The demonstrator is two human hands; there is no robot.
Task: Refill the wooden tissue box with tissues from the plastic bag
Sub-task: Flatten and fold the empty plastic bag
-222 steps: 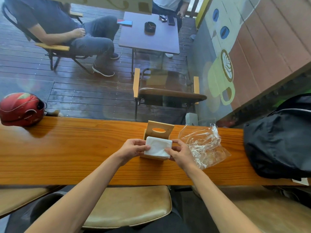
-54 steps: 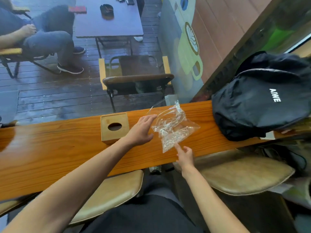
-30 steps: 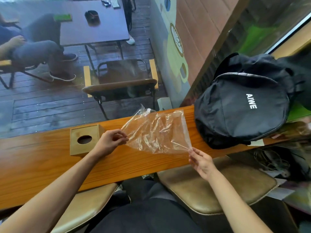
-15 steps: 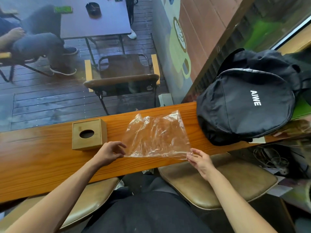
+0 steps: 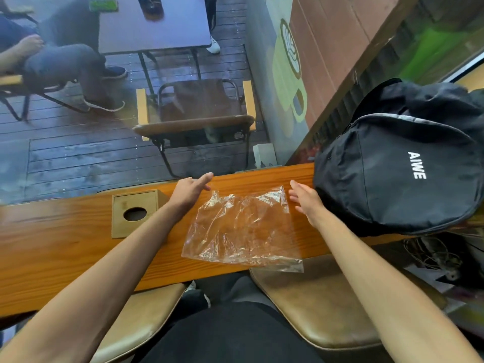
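The wooden tissue box (image 5: 135, 213) stands on the wooden counter (image 5: 65, 247) with its lid on and a round hole on top. A clear, flat plastic bag (image 5: 243, 229) lies on the counter right of the box, its near edge hanging over the counter's front. My left hand (image 5: 190, 191) hovers open at the bag's far left corner, between box and bag. My right hand (image 5: 305, 199) is open at the bag's far right corner. Neither hand grips anything. No tissues are visible.
A black backpack (image 5: 400, 163) sits on the counter close to my right hand. Two padded stools (image 5: 322, 297) stand below the counter's front edge. Beyond the glass are a folding chair (image 5: 193, 121), a table (image 5: 154, 24) and a seated person (image 5: 52, 58).
Both hands let go of the bag's near edge and moved forward to its far corners. The bag now lies flat on the counter. The lid was shut on the box before that.
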